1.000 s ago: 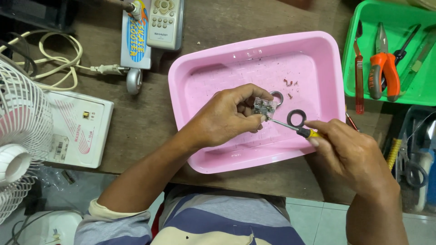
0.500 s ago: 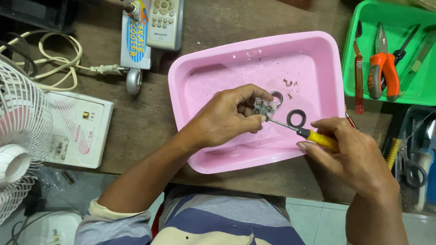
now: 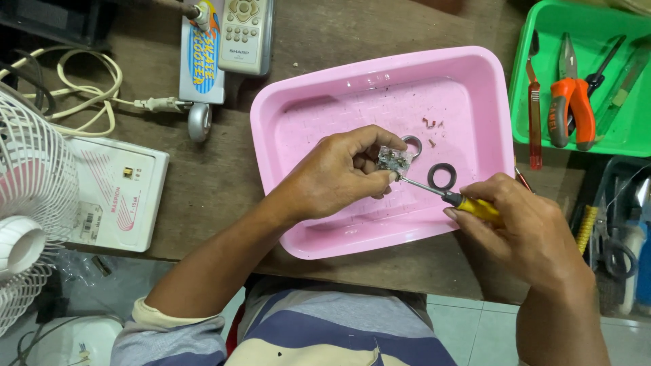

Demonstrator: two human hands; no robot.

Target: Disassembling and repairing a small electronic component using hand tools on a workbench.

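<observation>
My left hand (image 3: pixel 339 177) pinches a small metal part (image 3: pixel 393 161) over the pink tray (image 3: pixel 319 115). My right hand (image 3: pixel 525 234) grips a yellow-handled screwdriver (image 3: pixel 468 204), and its tip touches the small part. A black ring (image 3: pixel 442 176) and a grey metal ring (image 3: pixel 411 144) lie in the tray beside the part, with a few small brown bits (image 3: pixel 431 125) further back.
A green tray (image 3: pixel 542 41) at the right holds orange-handled pliers (image 3: pixel 571 102) and other hand tools. A remote control (image 3: pixel 245 30), a coiled cream power cord (image 3: pixel 81 88), a white box device (image 3: pixel 112 193) and a white fan (image 3: pixel 27 203) are at the left on the wooden table.
My right hand has shifted slightly on the screwdriver handle, showing more of the yellow grip. The left hand and the small part have stayed put.
</observation>
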